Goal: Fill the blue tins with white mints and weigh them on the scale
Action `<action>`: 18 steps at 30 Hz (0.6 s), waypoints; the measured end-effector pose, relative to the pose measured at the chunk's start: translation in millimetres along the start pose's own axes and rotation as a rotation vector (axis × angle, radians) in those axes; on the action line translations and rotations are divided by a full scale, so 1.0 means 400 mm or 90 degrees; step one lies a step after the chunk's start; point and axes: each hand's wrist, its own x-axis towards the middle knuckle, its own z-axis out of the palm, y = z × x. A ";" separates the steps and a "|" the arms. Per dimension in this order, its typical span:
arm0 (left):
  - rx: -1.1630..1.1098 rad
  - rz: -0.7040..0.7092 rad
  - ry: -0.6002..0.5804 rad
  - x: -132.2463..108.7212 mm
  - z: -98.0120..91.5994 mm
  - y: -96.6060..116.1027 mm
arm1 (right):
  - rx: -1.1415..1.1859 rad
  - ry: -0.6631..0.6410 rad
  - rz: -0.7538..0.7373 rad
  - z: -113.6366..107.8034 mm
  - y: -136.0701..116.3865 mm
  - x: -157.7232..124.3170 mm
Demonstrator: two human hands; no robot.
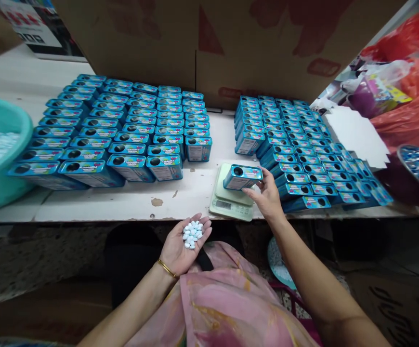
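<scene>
My left hand [177, 248] is palm up and cupped in front of the table edge, with a small heap of white candies [192, 234] in it. Thumb and fingers of my right hand [267, 195] grip the right end of a blue candy tin [243, 177]. This tin stands upright on a pale green kitchen scale [227, 205], its dark round opening facing up. The digits on the scale's display are too small to read.
Rows of similar blue tins [130, 161] stand left of the scale, and more tins [298, 166] stand to its right. A turquoise basin [12, 180] of white candies is at far left. Behind rises a large cardboard box [180, 43]. A dark bowl [404, 185] holds shiny blue pieces.
</scene>
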 end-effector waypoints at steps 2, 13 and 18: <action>-0.004 0.004 -0.003 -0.004 -0.003 0.000 | 0.008 -0.003 0.013 0.001 -0.001 -0.002; -0.020 0.005 -0.016 -0.022 -0.018 0.004 | -0.035 -0.027 -0.012 -0.010 -0.053 -0.007; -0.034 0.017 -0.007 -0.029 -0.022 0.012 | -0.164 -0.079 -0.091 0.032 -0.109 0.075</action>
